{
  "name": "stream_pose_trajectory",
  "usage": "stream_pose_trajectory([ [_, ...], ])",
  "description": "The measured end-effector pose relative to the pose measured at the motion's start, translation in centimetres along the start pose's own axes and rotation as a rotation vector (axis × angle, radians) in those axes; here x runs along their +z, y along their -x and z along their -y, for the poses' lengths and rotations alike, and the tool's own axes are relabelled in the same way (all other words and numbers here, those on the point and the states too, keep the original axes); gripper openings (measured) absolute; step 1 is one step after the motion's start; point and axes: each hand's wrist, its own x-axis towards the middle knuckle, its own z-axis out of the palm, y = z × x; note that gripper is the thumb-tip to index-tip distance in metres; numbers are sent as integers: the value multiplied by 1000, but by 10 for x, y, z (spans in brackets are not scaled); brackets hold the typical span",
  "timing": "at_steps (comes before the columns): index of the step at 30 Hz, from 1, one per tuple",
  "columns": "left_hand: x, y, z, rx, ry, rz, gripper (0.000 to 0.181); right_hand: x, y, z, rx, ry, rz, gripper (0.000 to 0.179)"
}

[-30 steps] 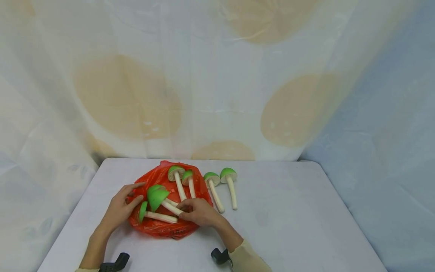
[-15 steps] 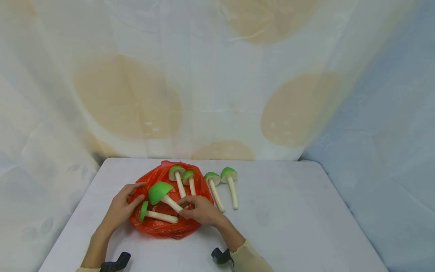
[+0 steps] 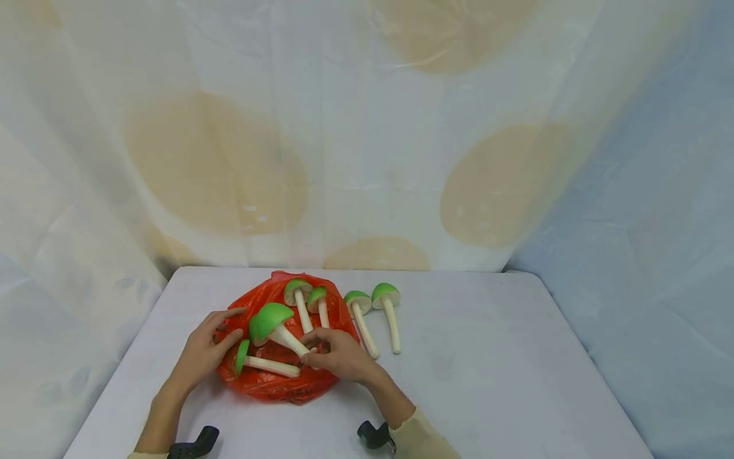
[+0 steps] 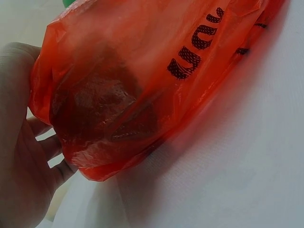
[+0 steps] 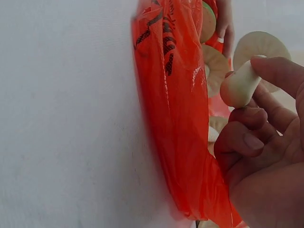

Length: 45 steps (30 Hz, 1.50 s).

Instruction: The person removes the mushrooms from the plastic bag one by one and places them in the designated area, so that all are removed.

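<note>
A red plastic bag [image 3: 266,390] lies spread open on the table, with several green-capped, white-stemmed mushrooms in it. My right hand [image 3: 344,358] pinches the stem of one mushroom [image 3: 272,320] near its end; its cap points left, over the bag. The right wrist view shows the stem's rounded end [image 5: 240,90] between thumb and fingers. At the bag's left side, my left hand [image 3: 199,350] holds the plastic, thumb at the rim. One mushroom [image 3: 271,366] lies crosswise at the bag's front. Two more, a larger mushroom [image 3: 301,307] and a smaller one [image 3: 321,307], rest at its back.
Just right of the bag, two mushrooms lie on the white table [image 3: 487,382]: a nearer one [image 3: 364,328] and a farther one [image 3: 391,319]. A patterned curtain [image 3: 367,159] hangs behind the table and along both sides.
The mushroom in my right hand has risen slightly and its cap has turned up and away. My left hand stays on the bag, and the other mushrooms stay put.
</note>
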Motion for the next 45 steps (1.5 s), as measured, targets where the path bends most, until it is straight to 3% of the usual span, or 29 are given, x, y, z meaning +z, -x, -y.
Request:
stream_pose_trajectory([
  [6, 0, 0, -1, -7, -8, 4, 43, -2, 1, -2, -22, -41, -24, 25],
  [14, -1, 0, -2, 5, -5, 5, 43, -5, 2, -6, -47, 4, -84, 25],
  [23, -1, 0, -3, 13, -13, 1, 43, -10, 10, -11, -16, 2, -172, 26],
  [45, -1, 0, -1, -23, 0, 20, 46, -24, 14, -11, -46, -2, -247, 29],
])
